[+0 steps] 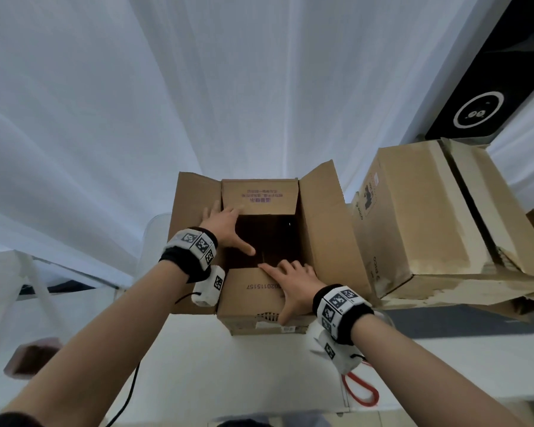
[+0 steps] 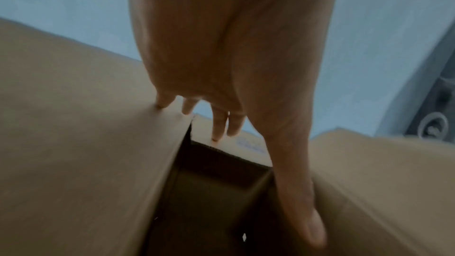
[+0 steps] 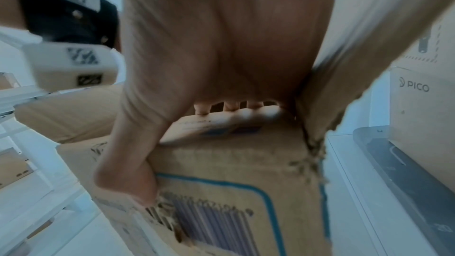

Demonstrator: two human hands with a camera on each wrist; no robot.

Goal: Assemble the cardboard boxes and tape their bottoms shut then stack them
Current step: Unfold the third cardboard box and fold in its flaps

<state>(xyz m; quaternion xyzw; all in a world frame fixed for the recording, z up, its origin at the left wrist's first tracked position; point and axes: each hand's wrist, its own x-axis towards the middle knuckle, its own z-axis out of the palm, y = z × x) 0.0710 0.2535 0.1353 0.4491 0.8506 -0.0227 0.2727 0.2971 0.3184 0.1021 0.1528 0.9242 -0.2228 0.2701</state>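
White curtain folds fill the background behind a white table (image 1: 198, 365), and on that table I see an open cardboard box (image 1: 327, 241) standing upright with its four top flaps spread. My left hand (image 1: 225, 224) lies flat with fingers spread and straight at the box's far left corner: in the left wrist view the fingertips (image 2: 216, 133) touch the far flap (image 1: 259, 195) and the left flap (image 2: 74, 124), while the thumb reaches out over the dark opening. It holds nothing. My right hand (image 1: 293, 286) rests on the near flap (image 1: 250, 291), which is folded partly inward; the fingers lie along the flap's top near its free edge, and the thumb runs down the box's front face toward a printed barcode (image 3: 209, 227). From the right wrist view the fingers curl slightly over the flap's edge, so I read this hand as gripping the near flap.

Just to the right of the open box, a second cardboard box (image 1: 420, 220) lies tilted on top of a flattened stack, nearly touching the open box's right flap. A red loop (image 1: 361, 392) lies on the table near my right forearm, and a black speaker (image 1: 487, 97) stands behind the tilted box.
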